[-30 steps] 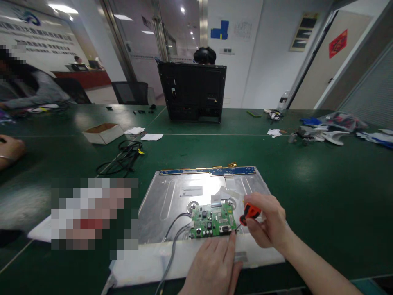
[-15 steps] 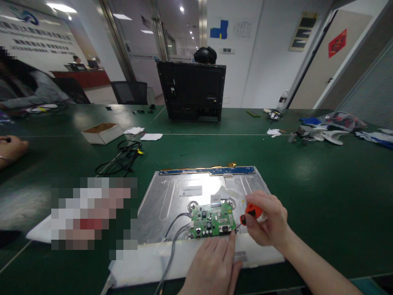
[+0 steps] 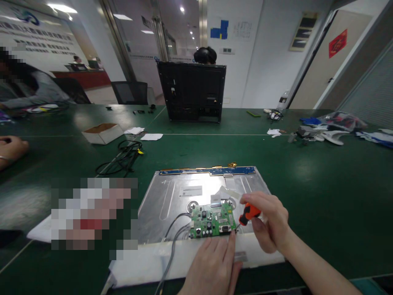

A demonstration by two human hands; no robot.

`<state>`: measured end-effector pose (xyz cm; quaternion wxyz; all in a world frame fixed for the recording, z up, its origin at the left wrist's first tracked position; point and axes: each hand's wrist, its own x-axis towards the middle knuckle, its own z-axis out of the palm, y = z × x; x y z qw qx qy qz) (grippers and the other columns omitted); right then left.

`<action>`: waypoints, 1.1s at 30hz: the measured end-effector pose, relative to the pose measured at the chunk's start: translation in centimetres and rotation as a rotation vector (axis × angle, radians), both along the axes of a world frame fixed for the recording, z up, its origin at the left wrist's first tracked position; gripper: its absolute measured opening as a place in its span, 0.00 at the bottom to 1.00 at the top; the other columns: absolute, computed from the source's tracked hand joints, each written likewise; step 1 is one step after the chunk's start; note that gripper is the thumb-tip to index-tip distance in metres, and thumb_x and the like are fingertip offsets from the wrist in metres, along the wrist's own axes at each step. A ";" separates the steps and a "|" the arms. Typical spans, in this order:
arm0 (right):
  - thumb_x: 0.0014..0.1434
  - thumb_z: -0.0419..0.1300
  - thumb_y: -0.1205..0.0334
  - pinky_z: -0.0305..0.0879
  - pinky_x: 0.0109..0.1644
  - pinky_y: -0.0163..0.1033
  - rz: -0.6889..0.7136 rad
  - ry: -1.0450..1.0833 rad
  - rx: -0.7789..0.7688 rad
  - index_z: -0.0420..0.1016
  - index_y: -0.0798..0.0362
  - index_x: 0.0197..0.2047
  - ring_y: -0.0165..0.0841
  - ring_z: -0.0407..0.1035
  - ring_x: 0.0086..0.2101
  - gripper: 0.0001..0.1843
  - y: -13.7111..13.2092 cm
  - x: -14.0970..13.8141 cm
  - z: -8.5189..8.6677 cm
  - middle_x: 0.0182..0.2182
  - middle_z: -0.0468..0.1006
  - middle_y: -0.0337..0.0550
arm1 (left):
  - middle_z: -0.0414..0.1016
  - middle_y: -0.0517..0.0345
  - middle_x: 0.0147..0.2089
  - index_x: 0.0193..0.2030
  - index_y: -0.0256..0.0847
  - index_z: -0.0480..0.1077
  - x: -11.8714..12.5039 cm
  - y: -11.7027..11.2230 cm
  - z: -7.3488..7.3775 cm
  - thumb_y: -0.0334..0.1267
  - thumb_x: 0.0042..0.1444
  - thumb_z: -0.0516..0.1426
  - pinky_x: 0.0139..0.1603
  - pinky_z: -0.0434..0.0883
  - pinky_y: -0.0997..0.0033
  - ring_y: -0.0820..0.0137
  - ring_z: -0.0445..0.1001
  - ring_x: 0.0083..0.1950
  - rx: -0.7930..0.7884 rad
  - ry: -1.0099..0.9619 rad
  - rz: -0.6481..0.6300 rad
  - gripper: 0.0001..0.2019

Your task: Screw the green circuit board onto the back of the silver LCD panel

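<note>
A green circuit board [image 3: 211, 221] lies on the metal back of a display panel [image 3: 172, 196]. My right hand [image 3: 272, 221] grips a short orange-and-black screwdriver [image 3: 250, 213]; its tilted shaft reaches the board's lower right corner. Whether the tip sits in a screw is too small to tell. With fingers stretched out, my left hand [image 3: 213, 264] rests along the board's near edge, the index fingertip close to the screwdriver tip. Grey cables [image 3: 173, 250] run from the board's left side toward me. Along the panel's far edge is a blue circuit strip [image 3: 205, 171].
Left of the panel are a coiled black cable [image 3: 121, 157] and a white open box [image 3: 102, 134]. A black monitor housing [image 3: 192, 92] stands upright at the back, a person's head behind it. Another person's hand [image 3: 12, 149] is at far left. Tools and bags [image 3: 310, 133] lie back right.
My right thumb has come off the screwdriver's end and moved down, and the handle has turned and tilted slightly left. My left hand stays where it was.
</note>
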<state>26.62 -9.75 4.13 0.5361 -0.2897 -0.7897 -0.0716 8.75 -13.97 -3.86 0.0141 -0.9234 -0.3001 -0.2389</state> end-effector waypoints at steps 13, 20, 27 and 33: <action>0.56 0.53 0.70 0.63 0.20 0.35 -0.048 0.031 0.115 0.64 0.55 0.50 0.31 0.67 0.21 0.17 0.5 -0.2 -0.1 0.22 0.70 0.35 | 0.74 0.48 0.32 0.55 0.28 0.63 0.0 0.2 0.4 0.36 0.67 0.42 0.33 0.73 0.63 0.62 0.74 0.33 0.003 -0.001 0.006 0.17; 0.58 0.55 0.67 0.62 0.19 0.36 -0.067 -0.007 0.119 0.65 0.54 0.50 0.31 0.65 0.19 0.15 0.4 -0.2 0.1 0.19 0.68 0.33 | 0.74 0.47 0.33 0.54 0.28 0.64 -0.1 0.1 0.4 0.35 0.67 0.42 0.34 0.73 0.62 0.61 0.74 0.34 0.008 -0.011 0.005 0.17; 0.56 0.49 0.68 0.69 0.26 0.38 -0.003 0.031 -0.002 0.65 0.55 0.51 0.33 0.72 0.27 0.19 -0.1 0.1 0.1 0.29 0.75 0.41 | 0.74 0.45 0.35 0.56 0.26 0.63 0.0 0.1 0.6 0.35 0.67 0.42 0.34 0.74 0.62 0.61 0.74 0.34 -0.006 -0.001 0.002 0.18; 0.55 0.50 0.70 0.67 0.24 0.36 -0.011 0.043 0.043 0.66 0.57 0.51 0.32 0.70 0.26 0.20 0.1 0.0 -0.2 0.29 0.74 0.42 | 0.74 0.45 0.35 0.55 0.27 0.63 0.0 0.0 0.4 0.36 0.68 0.42 0.33 0.74 0.62 0.61 0.74 0.33 -0.007 -0.005 0.000 0.18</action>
